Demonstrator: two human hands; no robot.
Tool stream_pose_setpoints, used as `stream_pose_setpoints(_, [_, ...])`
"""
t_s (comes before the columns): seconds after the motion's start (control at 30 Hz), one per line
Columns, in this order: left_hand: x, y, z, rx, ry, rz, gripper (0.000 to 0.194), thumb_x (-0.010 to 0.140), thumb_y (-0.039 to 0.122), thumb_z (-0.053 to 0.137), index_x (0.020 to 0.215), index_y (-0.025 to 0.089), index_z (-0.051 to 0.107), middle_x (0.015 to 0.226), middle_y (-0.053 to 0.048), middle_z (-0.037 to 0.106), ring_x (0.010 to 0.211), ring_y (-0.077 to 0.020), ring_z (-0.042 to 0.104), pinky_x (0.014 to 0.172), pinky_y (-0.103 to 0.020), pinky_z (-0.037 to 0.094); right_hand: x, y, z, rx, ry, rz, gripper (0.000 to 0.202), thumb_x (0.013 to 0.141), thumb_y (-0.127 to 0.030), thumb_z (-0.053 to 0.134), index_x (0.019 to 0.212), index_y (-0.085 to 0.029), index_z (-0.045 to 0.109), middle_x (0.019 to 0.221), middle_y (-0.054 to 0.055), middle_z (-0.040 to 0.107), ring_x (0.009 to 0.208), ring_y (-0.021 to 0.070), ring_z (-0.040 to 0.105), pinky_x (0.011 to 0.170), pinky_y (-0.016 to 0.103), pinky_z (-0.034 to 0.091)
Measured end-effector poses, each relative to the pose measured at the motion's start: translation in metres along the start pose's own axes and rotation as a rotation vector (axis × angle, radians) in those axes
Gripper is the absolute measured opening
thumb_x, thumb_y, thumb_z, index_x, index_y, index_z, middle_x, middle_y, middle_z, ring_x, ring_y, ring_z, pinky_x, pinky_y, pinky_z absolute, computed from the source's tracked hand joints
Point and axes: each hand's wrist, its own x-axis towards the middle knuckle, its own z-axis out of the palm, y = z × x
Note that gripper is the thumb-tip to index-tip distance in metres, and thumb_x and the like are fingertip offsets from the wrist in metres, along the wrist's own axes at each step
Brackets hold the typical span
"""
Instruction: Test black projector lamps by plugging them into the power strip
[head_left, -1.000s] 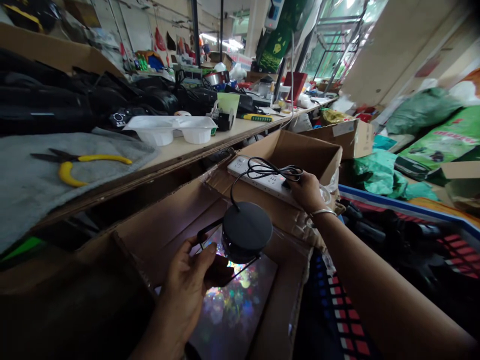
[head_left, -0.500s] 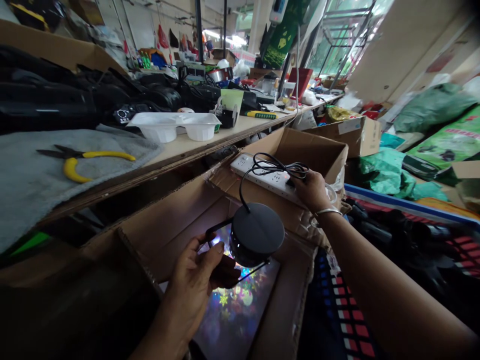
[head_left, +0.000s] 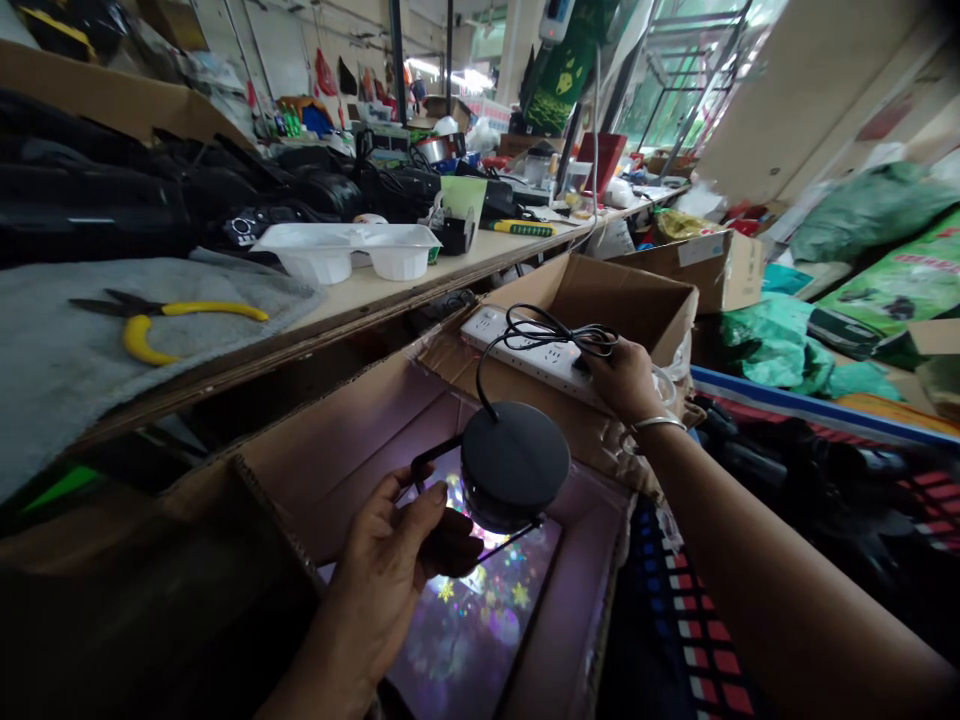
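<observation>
My left hand (head_left: 390, 575) grips the bracket of a round black lamp (head_left: 514, 463), held face down over an open cardboard box (head_left: 322, 450). The lamp throws coloured stars and spots onto the box floor (head_left: 480, 625). Its black cable (head_left: 540, 335) loops up to a white power strip (head_left: 529, 352) that lies on the box flap. My right hand (head_left: 626, 380) rests on the strip's near end, fingers closed on the cable's plug there; a bangle sits on that wrist.
A long wooden bench (head_left: 390, 290) runs along the left with yellow-handled pliers (head_left: 161, 322) on grey cloth, a white plastic tray (head_left: 349, 250), black gear and clutter. Another cardboard box (head_left: 709, 265) and green sacks (head_left: 862, 260) lie to the right. Dark goods fill the red-checked bag (head_left: 810, 490).
The projected light has grown brighter and pinker, now tinting the box walls, and its pattern has shifted to stars. Both hands and the lamp have barely moved.
</observation>
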Motion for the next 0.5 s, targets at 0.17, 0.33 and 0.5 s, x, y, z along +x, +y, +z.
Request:
stream_pose_setpoints(0.17, [-0.0025,0.0009,0.0007,-0.015,0.016,0.019,0.034,0.074,0.027,0.069,0.101,0.017,0.050,0.076,-0.001,0.066,0.064,-0.0129,0.064,0.056,-0.022,0.051,0.0004,0.0005,0.0005,-0.017,-0.006,-0.010,0.028,0.080,-0.041,0.046,0.075,-0.020,0.064,0.075,0.010,0.067,0.071,0.0238,0.062,0.063,0.031,0.042])
stream_pose_setpoints(0.33, [-0.0030,0.0013,0.0003,-0.014,-0.005,0.007,0.033,0.076,0.027,0.067,0.103,0.016,0.050,0.070,0.000,0.064,0.061,-0.0124,0.063,0.055,-0.022,0.051,0.0002,0.0002,0.0010,-0.028,0.011,-0.012,0.030,0.080,-0.042,0.045,0.073,-0.019,0.063,0.073,0.010,0.066,0.069,0.0234,0.061,0.062,0.031,0.042])
stream_pose_setpoints(0.5, [-0.0024,0.0020,0.0013,0.004,-0.003,0.010,0.030,0.076,0.030,0.066,0.099,0.017,0.051,0.069,0.000,0.063,0.054,-0.0120,0.060,0.049,-0.022,0.048,0.0001,-0.0005,0.0008,-0.036,0.022,-0.015,0.026,0.079,-0.040,0.047,0.071,-0.020,0.062,0.072,0.009,0.066,0.068,0.0231,0.060,0.061,0.031,0.041])
